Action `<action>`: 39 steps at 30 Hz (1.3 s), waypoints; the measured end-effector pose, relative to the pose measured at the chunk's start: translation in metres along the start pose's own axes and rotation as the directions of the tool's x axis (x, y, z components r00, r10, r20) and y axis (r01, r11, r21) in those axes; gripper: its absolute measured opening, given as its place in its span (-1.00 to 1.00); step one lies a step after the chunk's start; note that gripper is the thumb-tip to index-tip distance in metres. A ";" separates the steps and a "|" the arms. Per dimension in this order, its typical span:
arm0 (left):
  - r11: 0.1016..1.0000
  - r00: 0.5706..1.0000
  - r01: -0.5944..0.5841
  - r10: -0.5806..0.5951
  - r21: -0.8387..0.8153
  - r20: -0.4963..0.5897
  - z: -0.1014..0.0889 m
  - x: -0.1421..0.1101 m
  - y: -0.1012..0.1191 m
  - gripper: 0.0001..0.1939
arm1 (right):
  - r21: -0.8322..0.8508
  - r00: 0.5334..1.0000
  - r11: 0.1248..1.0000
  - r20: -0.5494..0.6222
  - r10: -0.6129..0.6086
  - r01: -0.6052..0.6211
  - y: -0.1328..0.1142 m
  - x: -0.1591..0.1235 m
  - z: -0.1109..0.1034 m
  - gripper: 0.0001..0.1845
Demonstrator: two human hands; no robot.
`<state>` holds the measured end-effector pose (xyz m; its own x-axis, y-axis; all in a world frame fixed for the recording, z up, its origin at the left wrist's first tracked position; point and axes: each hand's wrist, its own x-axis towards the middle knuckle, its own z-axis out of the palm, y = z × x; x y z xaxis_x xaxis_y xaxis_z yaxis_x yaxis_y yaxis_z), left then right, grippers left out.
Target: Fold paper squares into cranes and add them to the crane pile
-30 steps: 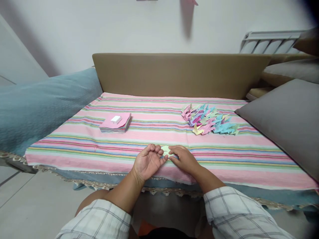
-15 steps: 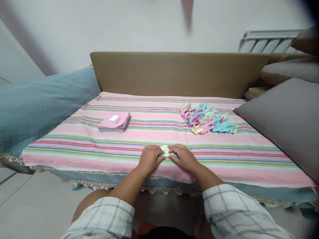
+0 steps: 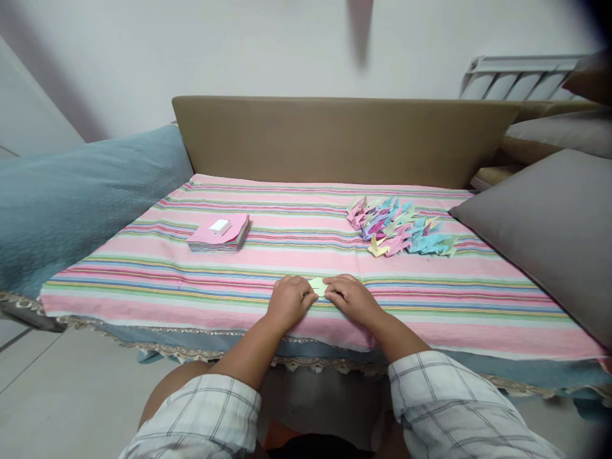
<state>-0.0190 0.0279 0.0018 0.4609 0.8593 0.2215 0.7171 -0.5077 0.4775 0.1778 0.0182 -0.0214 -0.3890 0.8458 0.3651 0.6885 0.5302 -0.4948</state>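
Green paper (image 3: 317, 286), striped cloth (image 3: 296, 252), pale wall (image 3: 248, 51)

Moderately bright, soft light on your shot. Blurry vertical shadow (image 3: 359, 29) on the pale wall (image 3: 268, 51), so your light seems to come from above. Space between your legs (image 3: 320, 398) is dim. Dark smudge fills your top right corner; the brown cushion (image 3: 590, 80) beside it goes soft. Wide lens stretches your sleeves (image 3: 444, 389) near the bottom. Your left hand (image 3: 288, 301) and right hand (image 3: 352, 299) read fairly clear; green paper (image 3: 317, 285) too small for fine detail.
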 end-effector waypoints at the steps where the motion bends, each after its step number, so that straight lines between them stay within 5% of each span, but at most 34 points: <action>1: 1.000 1.000 0.010 -0.010 -0.005 -0.006 0.000 0.000 0.001 -0.87 | 0.000 1.000 1.000 -0.001 0.007 -0.007 -0.001 0.000 0.000 -0.85; 20: 0.980 0.990 0.129 -0.118 0.149 -0.079 0.007 0.004 0.010 -0.82 | -0.015 0.978 0.986 -0.128 0.165 -0.168 -0.008 0.005 0.010 -0.89; 39: 0.963 0.966 0.258 -0.255 0.074 -0.042 0.004 0.009 0.008 -0.88 | 0.099 0.956 0.965 -0.141 0.256 -0.243 -0.010 0.006 0.009 -0.95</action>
<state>-0.0073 0.0311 0.0043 0.2403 0.9623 0.1275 0.8483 -0.2720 0.4543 0.1633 0.0189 -0.0211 -0.1098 0.9362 0.3340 0.6980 0.3118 -0.6446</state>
